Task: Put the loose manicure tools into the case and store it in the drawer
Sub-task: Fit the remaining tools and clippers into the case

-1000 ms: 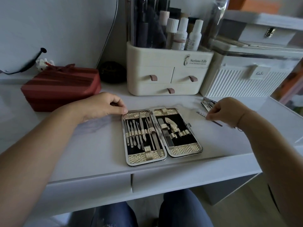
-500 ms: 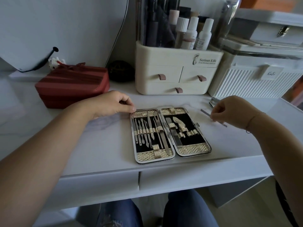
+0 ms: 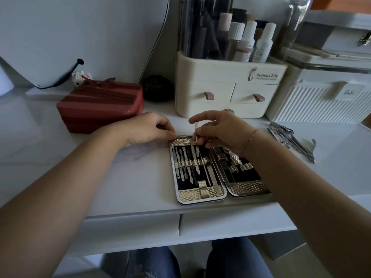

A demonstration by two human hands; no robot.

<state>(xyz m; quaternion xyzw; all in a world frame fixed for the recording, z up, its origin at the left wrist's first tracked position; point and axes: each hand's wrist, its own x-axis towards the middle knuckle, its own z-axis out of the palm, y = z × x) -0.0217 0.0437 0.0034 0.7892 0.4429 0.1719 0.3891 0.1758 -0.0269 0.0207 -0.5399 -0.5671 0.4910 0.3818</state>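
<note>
One slim tool (image 3: pixel 195 135) is pinched by the right hand (image 3: pixel 222 133) above the open case (image 3: pixel 200 194), whose far left corner is gripped by the left hand (image 3: pixel 152 127); several loose tools (image 3: pixel 291 141) lie unpacked right of the case.

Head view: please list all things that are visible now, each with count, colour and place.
manicure case: one, black and gold, open at desk's front edge.
slim tool: one, pale metal, upright over the case's left half.
loose metal tools: several, silver, desk right.
ribboned box: one, red, desk left.
round object: one, dark, behind ribboned box.
drawer organiser: one, cream, behind case.
bottles: several, mostly white, in organiser.
ribbed box: one, white, far right.
desk: one, white, underneath.
left hand: one, at case's far-left corner.
right hand: one, pinches slim tool.
</note>
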